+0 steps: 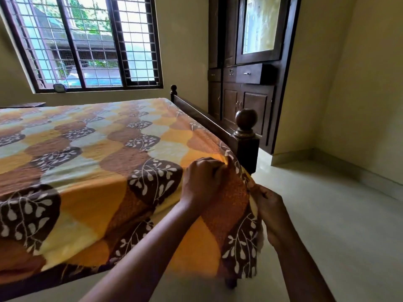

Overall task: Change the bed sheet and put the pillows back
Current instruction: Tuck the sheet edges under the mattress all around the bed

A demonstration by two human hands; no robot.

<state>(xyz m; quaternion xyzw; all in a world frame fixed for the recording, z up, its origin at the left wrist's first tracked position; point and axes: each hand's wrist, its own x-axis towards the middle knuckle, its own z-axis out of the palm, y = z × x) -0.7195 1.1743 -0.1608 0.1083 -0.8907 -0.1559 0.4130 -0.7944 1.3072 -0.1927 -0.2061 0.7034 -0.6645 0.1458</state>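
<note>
- the yellow, brown and pale-blue leaf-print cotton bed sheet [87,153] covers the dark wooden bed [246,147], draping over its near right corner.
- left hand [202,182] fingers are fisted around bunched cloth at that corner; right hand [270,205] fingers pinch the hanging hem.
- it looks light, soft and limp; best gripped at corners and hems.

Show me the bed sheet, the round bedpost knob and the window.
bed sheet [91,149]: head view, flat top.
bedpost knob [246,118]: head view, ball's middle.
window [65,35]: head view, dark vertical frame bar.

Two bare forearms, left hand [201,178] and right hand [271,211] without sleeves, rings or watch.
</note>
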